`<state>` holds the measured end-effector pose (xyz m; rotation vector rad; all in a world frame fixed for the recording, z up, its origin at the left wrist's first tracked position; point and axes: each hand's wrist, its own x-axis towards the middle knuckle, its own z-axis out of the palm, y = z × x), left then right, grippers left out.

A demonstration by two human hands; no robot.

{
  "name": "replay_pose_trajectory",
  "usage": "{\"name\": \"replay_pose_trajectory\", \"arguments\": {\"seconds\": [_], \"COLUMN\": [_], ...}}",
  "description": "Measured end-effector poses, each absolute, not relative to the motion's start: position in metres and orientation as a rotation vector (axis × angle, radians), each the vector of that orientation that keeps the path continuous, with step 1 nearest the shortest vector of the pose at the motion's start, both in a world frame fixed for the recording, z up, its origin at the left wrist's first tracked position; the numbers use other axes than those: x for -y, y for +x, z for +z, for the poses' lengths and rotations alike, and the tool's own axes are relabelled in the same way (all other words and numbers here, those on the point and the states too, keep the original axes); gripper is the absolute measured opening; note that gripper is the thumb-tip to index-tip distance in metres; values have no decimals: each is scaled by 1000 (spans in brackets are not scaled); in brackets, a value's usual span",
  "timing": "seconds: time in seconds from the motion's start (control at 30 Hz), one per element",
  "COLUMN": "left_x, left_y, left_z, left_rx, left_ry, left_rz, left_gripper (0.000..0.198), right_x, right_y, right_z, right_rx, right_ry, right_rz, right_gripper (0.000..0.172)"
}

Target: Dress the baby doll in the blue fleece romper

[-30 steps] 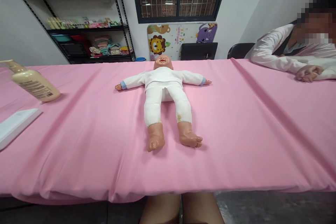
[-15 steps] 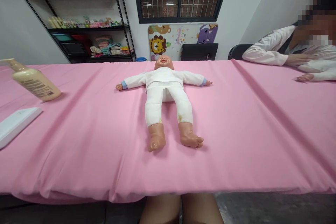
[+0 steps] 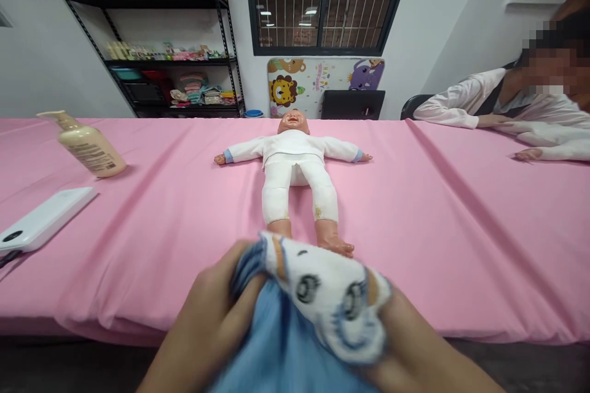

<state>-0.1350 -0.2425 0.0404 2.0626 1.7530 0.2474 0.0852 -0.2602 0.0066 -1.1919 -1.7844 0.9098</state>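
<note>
- Blue-and-white baby garment (image 3: 299,319), printed white trim uppermost, held up at the bottom of your view, over the near edge of the table.
- Your left hand (image 3: 207,331) and right hand (image 3: 415,353) clamp it from either side, the cloth bunched between them.
- Just beyond it, a baby doll (image 3: 295,159) lies on its back in white clothes, arms spread; the garment hides part of one foot and nearly touches the other.
- Pink-covered table (image 3: 461,245) runs across your view beneath the doll.
- Well to your left on it: a cream pump bottle (image 3: 90,147) and a flat white device (image 3: 43,218).
- Far right: a seated person (image 3: 461,107) in a pale top rests both forearms on the table, well apart from your hands.
- Behind: black shelves (image 3: 170,61) of toys.
</note>
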Motion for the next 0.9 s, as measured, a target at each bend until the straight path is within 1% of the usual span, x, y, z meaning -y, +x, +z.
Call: {"name": "replay_pose_trajectory", "arguments": {"seconds": [0.03,0.07,0.1,0.17,0.23,0.37,0.47,0.57,0.67,0.73,0.77,0.87,0.9], "left_x": [227,211,197,171,148,107,81,63,55,51,49,44,43], "left_y": [-126,-118,-110,-97,-89,-85,-90,-100,-110,-114,-115,-113,-112], "left_z": [46,50,53,57,59,53,40,23,5,-6,-11,-19,-20], "left_rx": [-1743,-1720,-1695,-1729,-1747,-1751,-1776,-1729,-1562,-1414,-1334,-1146,-1098], "left_ry": [2096,2134,2179,2289,2380,2418,2334,2163,2032,1952,1907,1800,1778], "left_rz": [235,213,171,-8,-116,-152,-43,202,505,690,776,979,1038], "left_gripper": [32,29,26,25,27,35,45,50,43,38,37,39,40], "right_x": [246,231,216,189,164,121,95,81,81,84,86,93,94], "right_y": [80,75,70,62,58,56,56,57,59,63,64,69,70], "right_z": [8,9,10,11,10,5,-4,-12,-19,-21,-22,-22,-22], "right_rx": [1964,2112,2246,2451,2573,2686,2697,2619,2537,2471,2426,2222,2145], "right_ry": [-1178,-1227,-1262,-1315,-1363,-1486,-1554,-1527,-1442,-1378,-1359,-1313,-1273], "right_rz": [602,287,82,-170,-252,-250,-196,-193,-209,-148,-84,196,289], "right_gripper": [11,17,20,23,22,24,21,19,19,20,24,49,54]}}
